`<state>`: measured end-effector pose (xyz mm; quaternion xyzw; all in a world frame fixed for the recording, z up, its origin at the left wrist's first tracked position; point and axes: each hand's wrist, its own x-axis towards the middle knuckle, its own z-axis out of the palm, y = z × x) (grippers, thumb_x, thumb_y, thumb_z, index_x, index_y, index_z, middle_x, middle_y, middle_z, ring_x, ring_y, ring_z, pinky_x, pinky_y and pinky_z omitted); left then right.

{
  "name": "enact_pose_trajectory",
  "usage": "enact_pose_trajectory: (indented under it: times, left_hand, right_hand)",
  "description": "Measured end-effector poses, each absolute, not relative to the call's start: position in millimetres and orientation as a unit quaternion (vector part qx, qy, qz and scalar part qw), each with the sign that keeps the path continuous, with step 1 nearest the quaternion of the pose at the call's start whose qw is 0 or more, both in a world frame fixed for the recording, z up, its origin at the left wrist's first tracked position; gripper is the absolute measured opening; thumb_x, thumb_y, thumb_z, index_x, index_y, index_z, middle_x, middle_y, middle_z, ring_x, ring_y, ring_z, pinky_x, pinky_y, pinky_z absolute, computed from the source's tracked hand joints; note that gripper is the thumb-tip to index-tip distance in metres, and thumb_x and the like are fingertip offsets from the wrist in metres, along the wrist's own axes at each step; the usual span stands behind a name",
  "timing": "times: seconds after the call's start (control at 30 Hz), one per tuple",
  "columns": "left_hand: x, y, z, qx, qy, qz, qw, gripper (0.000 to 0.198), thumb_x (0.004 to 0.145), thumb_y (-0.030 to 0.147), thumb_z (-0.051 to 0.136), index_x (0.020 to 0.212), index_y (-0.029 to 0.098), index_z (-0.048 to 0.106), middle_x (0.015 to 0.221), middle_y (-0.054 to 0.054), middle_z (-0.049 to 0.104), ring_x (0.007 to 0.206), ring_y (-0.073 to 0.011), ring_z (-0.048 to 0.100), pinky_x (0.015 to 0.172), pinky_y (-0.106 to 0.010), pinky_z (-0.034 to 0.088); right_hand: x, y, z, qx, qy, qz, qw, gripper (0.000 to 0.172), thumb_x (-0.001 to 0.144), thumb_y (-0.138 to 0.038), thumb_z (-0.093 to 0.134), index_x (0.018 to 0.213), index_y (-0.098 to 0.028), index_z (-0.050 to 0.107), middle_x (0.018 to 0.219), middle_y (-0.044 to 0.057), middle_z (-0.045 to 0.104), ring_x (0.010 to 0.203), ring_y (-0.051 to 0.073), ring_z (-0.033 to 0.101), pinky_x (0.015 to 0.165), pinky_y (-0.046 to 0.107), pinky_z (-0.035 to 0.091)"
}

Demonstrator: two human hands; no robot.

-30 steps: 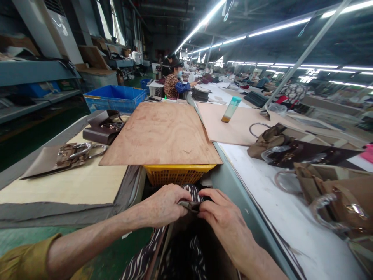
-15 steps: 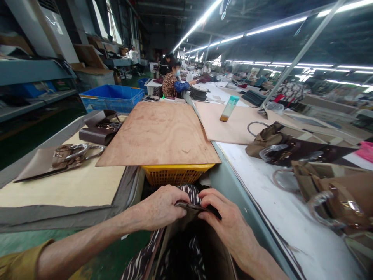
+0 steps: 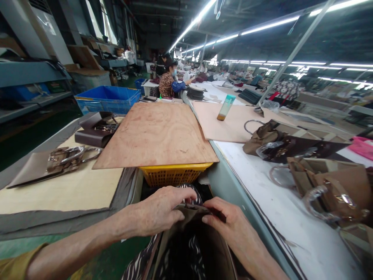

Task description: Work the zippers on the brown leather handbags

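Note:
A dark brown, open-ended bag body (image 3: 224,252) rests over my lap, with black-and-white patterned cloth (image 3: 147,254) showing through it and beside it. My left hand (image 3: 164,208) has the far rim near its left corner between thumb and fingers. At the right corner of that same rim, my right hand (image 3: 229,221) pinches the edge, thumb inside and fingers outside. The rim between both hands stands up and bends slightly. Its outer face is hidden from me.
A wooden board (image 3: 163,136) lies over a yellow basket (image 3: 175,175) straight ahead. Brown bag parts (image 3: 65,157) lie on the left table. Several brown handbags (image 3: 329,186) and a bottle (image 3: 225,108) stand to the right. A blue bin (image 3: 107,97) and a seated co-worker (image 3: 169,81) are farther off.
My left index finger has lifted and stretched over the rim. My right fingers have shifted slightly along the edge, and the rim has opened a little. The view has turned slightly right.

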<state>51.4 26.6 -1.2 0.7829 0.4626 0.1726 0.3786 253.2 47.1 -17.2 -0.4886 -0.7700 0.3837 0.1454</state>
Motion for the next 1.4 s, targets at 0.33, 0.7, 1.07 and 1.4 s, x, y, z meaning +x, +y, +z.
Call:
enact_pose_trajectory:
  times: [0.33,0.7,1.07,1.4]
  left_hand:
    - [49.8,29.6,8.4,0.860,0.445,0.092,0.233,0.033,0.075,0.001,0.040,0.098,0.020,0.052,0.096,0.001,0.056,0.085,-0.0140,0.054,0.074,-0.023,0.041]
    - [55.6,34.9,-13.4,0.821,0.493,0.163,0.238,0.013,0.074,0.008,0.053,0.068,0.017,0.060,0.088,0.003,0.058,0.076,-0.0099,0.055,0.070,-0.018,0.040]
    - [59.4,33.1,-12.7,0.757,0.516,0.252,0.312,0.018,0.064,0.000,0.050,0.072,0.017,0.049,0.089,0.003,0.052,0.080,-0.0100,0.049,0.070,-0.020,0.038]
    - [60.7,35.7,-20.7,0.811,0.478,0.200,0.272,0.018,0.073,0.004,0.051,0.080,0.018,0.059,0.096,0.002,0.055,0.085,-0.0105,0.052,0.078,-0.019,0.039]
  right_hand:
    - [236.9,49.3,-13.2,-0.505,-0.746,0.389,0.196,0.022,0.074,-0.015,0.051,0.085,-0.025,0.068,0.079,-0.002,0.065,0.077,0.015,0.058,0.067,0.023,0.040]
    - [223.8,51.8,-8.1,-0.534,-0.738,0.366,0.187,0.022,0.072,-0.013,0.050,0.078,-0.025,0.068,0.074,-0.002,0.064,0.071,0.014,0.057,0.061,0.022,0.039]
    - [224.7,58.5,-14.9,-0.486,-0.785,0.328,0.199,0.028,0.071,-0.006,0.044,0.077,-0.022,0.066,0.076,-0.002,0.064,0.071,0.013,0.056,0.062,0.022,0.037]
    - [225.2,59.0,-15.0,-0.495,-0.773,0.339,0.209,0.025,0.071,-0.007,0.045,0.073,-0.022,0.065,0.074,-0.003,0.063,0.069,0.013,0.056,0.060,0.022,0.036]
